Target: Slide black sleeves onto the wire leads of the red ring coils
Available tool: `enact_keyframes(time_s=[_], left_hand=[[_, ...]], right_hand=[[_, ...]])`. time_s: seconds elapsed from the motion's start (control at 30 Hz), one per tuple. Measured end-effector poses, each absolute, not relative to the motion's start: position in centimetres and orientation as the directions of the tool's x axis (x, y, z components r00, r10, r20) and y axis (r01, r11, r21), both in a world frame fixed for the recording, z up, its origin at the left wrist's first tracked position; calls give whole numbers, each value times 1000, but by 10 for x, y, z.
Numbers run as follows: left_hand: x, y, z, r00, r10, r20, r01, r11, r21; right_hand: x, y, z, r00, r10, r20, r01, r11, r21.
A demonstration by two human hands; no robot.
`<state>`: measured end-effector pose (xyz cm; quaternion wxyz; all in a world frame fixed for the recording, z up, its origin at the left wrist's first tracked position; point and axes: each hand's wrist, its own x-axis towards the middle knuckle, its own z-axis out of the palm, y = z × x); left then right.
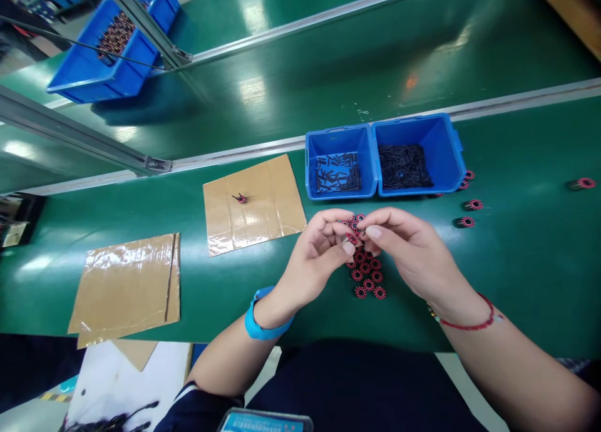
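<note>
My left hand (322, 253) pinches a small round red-and-black part (351, 238) between thumb and fingers. Close on its right, my right hand (399, 241) has thumb and forefinger pressed together beside that part; what they grip is too small to make out. Beneath and between both hands lies a cluster of similar red-and-black parts (369, 285) on the green table (526, 263). Beyond the hands stand two blue bins, the left bin (341, 194) with short dark pieces and the right bin (444, 150) with a heap of thin black pieces.
A brown cardboard sheet (277, 200) at left centre bears one part with dark leads (241, 199). More cardboard (126, 282) lies further left. Loose round parts (467, 221) sit on the right. A metal frame (84, 131) and a large blue bin (89, 81) stand at upper left.
</note>
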<state>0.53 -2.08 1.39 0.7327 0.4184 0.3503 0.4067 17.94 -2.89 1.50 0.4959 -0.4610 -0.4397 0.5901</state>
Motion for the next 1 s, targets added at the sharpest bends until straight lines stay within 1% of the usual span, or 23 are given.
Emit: enact_keyframes(time_s=[0.17, 0.3, 0.4, 0.47, 0.53, 0.6, 0.67, 0.83, 0.93, 1.0], left_hand=[[6, -21, 15, 453, 869, -198, -328, 369, 870], [6, -20, 19, 507, 831, -230, -360, 447, 819], [6, -19, 19, 521, 818, -244, -372, 475, 798], [6, -19, 17, 500, 832, -242, -354, 451, 819], [7, -19, 15, 459, 858, -231, -315, 401, 860], [7, -20, 14, 415, 882, -222, -271, 353, 896], [9, -20, 14, 383, 898, -215, -230, 318, 920], [10, -21, 18, 355, 917, -181, -115, 235, 965], [5, -23, 15, 320, 928, -191, -35, 213, 976], [0, -23, 9, 306, 932, -196, -21, 212, 977]], right_hand=[[179, -28, 22, -140, 975, -174, -220, -202, -955], [181, -29, 24, -222, 966, -135, -189, -178, -966], [182, -30, 22, -174, 980, -100, -113, -121, -986], [183, -32, 20, -86, 995, -55, -51, -59, -997], [183, -34, 19, -2, 1000, 20, 22, 20, -1000], [183, -35, 18, 30, 994, 100, 103, 97, -990], [183, -35, 18, 2, 987, 164, 179, 161, -971], [179, -34, 18, -80, 969, 232, 293, 245, -924], [177, -34, 19, -85, 959, 269, 285, 282, -916], [177, -33, 21, -73, 962, 261, 238, 271, -933]])
